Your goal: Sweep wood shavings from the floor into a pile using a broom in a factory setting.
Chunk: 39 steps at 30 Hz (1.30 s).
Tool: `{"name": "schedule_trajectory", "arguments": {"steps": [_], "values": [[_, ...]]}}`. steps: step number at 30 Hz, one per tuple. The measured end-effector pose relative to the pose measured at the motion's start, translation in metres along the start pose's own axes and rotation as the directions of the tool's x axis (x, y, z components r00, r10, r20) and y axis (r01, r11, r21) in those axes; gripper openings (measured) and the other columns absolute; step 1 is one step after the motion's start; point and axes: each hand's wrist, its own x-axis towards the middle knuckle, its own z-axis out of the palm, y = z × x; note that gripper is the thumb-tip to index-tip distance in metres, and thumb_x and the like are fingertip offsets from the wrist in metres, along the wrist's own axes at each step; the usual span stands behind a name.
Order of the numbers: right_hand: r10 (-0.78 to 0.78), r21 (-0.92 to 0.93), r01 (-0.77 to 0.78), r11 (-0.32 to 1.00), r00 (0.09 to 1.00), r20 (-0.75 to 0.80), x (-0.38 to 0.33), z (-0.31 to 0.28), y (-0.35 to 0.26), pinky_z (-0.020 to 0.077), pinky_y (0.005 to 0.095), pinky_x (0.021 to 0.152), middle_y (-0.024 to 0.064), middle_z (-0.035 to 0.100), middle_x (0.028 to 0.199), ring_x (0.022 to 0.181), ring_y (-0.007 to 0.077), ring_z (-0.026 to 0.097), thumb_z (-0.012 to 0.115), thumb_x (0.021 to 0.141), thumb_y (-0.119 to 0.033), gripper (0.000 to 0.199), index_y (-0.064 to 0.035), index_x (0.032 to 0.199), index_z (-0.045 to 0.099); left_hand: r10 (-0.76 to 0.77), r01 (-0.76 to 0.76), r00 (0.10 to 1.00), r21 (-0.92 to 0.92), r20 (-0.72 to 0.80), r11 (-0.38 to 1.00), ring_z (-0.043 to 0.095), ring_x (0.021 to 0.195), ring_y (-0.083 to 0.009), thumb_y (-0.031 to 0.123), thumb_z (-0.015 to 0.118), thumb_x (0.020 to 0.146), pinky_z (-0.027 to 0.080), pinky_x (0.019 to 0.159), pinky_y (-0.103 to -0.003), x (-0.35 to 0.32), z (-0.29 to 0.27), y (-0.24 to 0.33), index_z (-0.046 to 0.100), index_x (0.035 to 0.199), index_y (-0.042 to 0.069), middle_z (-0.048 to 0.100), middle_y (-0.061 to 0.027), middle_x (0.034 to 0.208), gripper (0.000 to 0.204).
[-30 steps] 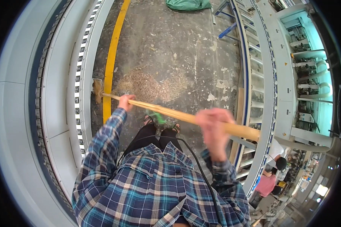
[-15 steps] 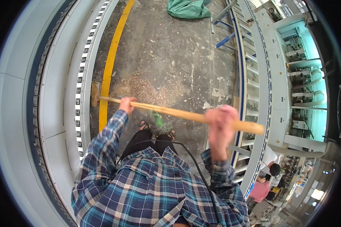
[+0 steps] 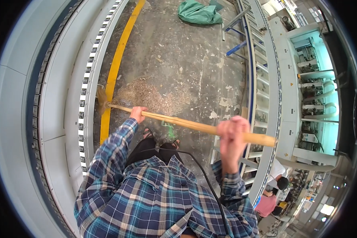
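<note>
Across my body slants a broom [image 3: 178, 121] with a long yellow bamboo handle. Its straw-coloured head is at the left, by the yellow floor line and close to the roller conveyor. My left hand [image 3: 138, 114] is wrapped round the handle toward the head end. Higher up, near the thick end, my right hand [image 3: 233, 137] grips the same handle. A spread pile of wood chips and dust [image 3: 152, 95] lies on the floor beyond the handle. Just under the handle, by my feet, is a green object [image 3: 170, 130] whose kind I cannot make out.
A white-wheeled conveyor [image 3: 90, 59] with grey machine housing runs along the left. Another roller conveyor [image 3: 261, 81] with blue supports lines the right, beside a lit machine [image 3: 317, 95]. A green sack [image 3: 200, 12] lies ahead. People [image 3: 271, 190] are at the lower right.
The broom head has come further into view at the left, beside the yellow line. My left hand has shifted slightly right and nearer to me. Both hands still hold the broom.
</note>
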Motion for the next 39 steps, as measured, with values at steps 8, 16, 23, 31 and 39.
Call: {"name": "schedule_trajectory", "arguments": {"steps": [8,16,23,31,39], "values": [[-0.235,-0.038,0.236,0.971,0.972,0.012,-0.014,-0.011,-0.059,0.0279,0.0220,0.041,-0.0054,0.030,0.055,0.042,0.0052,0.027,0.042,0.099,-0.021,0.020,-0.0033,0.104,0.051,0.247,-0.233,0.964,-0.139,0.096,0.962,0.063,0.079,-0.0343,0.003,0.061,0.063,0.048,0.074,-0.042,0.013,-0.015,0.078,0.066,0.093,0.008,0.065,-0.0163,0.079,0.031],[-0.004,0.025,0.003,1.000,1.000,0.012,0.009,-0.020,-0.050,0.0248,0.0233,0.044,-0.0066,0.028,0.056,0.044,0.0049,0.024,0.049,0.096,-0.020,0.019,-0.0030,0.101,0.053,0.032,-0.032,0.999,-0.060,0.006,0.998,0.062,0.081,-0.0354,0.003,0.063,0.060,0.047,0.076,-0.045,-0.045,-0.010,0.063,0.066,0.091,0.005,0.065,-0.0169,0.080,0.031],[-0.048,0.024,0.049,0.999,0.999,-0.021,0.025,0.011,-0.001,0.0340,0.0282,0.049,-0.0024,0.031,0.057,0.046,0.0090,0.030,0.044,0.099,-0.017,0.017,-0.0012,0.097,0.052,0.066,-0.055,0.992,-0.098,0.103,0.994,0.063,0.082,-0.0359,0.003,0.059,0.066,0.050,0.075,-0.043,0.020,0.008,0.015,0.071,0.090,0.014,0.065,-0.0174,0.080,0.029],[-0.209,0.068,0.205,0.976,0.977,0.048,0.019,0.011,-0.073,0.0278,0.0238,0.042,-0.0054,0.028,0.054,0.042,0.0054,0.025,0.042,0.099,-0.023,0.023,-0.0026,0.105,0.051,0.212,-0.222,0.975,-0.169,-0.071,0.960,0.061,0.077,-0.0380,0.003,0.062,0.060,0.047,0.072,-0.046,0.030,-0.021,0.077,0.066,0.091,0.005,0.064,-0.0177,0.075,0.031],[-0.085,0.157,0.082,0.984,0.996,0.009,0.044,0.021,0.006,0.0305,0.0274,0.046,-0.0036,0.029,0.057,0.045,0.0087,0.028,0.047,0.098,-0.021,0.020,-0.0025,0.104,0.052,0.006,-0.002,1.000,-0.138,0.028,0.990,0.064,0.078,-0.0333,0.004,0.061,0.066,0.052,0.072,-0.041,0.042,-0.025,0.011,0.071,0.085,0.014,0.066,-0.0149,0.078,0.024]]}}
